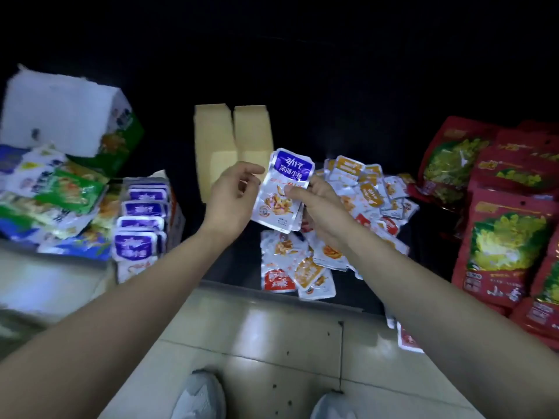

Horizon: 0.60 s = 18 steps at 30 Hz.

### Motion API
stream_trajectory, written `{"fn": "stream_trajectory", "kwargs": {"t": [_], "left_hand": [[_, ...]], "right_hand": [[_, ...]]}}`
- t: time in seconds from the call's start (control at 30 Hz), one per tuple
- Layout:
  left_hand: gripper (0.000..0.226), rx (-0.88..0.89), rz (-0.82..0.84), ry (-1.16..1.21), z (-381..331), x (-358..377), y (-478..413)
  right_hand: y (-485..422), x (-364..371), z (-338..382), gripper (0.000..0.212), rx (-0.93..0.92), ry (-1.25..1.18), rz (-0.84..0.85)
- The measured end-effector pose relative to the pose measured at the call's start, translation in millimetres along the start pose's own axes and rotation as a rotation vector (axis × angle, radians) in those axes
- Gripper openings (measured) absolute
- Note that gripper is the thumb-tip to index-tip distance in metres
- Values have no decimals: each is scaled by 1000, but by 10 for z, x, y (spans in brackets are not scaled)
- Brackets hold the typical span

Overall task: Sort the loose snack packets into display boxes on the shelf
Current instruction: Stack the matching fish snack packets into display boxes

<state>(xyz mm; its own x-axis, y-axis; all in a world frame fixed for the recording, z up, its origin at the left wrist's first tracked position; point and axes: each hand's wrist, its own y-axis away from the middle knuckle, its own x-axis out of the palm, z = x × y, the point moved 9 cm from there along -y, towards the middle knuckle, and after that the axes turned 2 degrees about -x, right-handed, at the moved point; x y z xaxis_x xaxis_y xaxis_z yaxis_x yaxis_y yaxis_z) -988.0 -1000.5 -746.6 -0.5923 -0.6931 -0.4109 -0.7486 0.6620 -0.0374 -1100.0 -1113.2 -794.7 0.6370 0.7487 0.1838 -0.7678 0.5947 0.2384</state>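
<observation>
1. Left: at least four purple-topped packets [142, 208] are filed upright in a display box [178, 213].
2. Centre: a purple packet [286, 189] printed "深海小鱼" is pinched by the right hand [322, 207]. Its left edge is met by the left hand [233, 198], whose grip cannot be told.
3. Right: loose packets [367, 192], orange and red, are heaped on the shelf [233, 264].
4. Far right: red bags [508, 246], one marked "小香", are stacked.

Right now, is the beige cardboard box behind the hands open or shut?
Open. The beige cardboard box has two flaps raised and parted; the left hand hides part of it.

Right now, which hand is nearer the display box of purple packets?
Left. The left hand is just right of the display box; the right hand is farther right, gripping a purple packet.
</observation>
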Motion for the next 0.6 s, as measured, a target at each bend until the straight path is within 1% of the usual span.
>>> {"fn": "stream_trajectory", "kwargs": {"t": [0.1, 0.2, 0.3, 0.4, 0.5, 0.6], "left_hand": [[30, 41, -181, -46, 39, -732, 193], [38, 48, -316, -223, 173, -1366, 473], [37, -56, -394, -408, 482, -1790, 748], [35, -159, -393, -469, 835, -1950, 980], [39, -307, -340, -344, 1124, -1926, 1164], [53, -338, -266, -238, 1180, -1832, 1252]], "right_hand": [[-31, 686, 93, 22, -41, -60, 120], [-16, 1293, 106, 24, -67, -64, 219], [43, 1704, 79, 29, -78, -10, 260], [161, 1999, -22, 33, -77, -18, 298], [306, 2182, -227, 31, -136, 64, 325], [402, 2230, -440, 29, -184, 150, 312]]}}
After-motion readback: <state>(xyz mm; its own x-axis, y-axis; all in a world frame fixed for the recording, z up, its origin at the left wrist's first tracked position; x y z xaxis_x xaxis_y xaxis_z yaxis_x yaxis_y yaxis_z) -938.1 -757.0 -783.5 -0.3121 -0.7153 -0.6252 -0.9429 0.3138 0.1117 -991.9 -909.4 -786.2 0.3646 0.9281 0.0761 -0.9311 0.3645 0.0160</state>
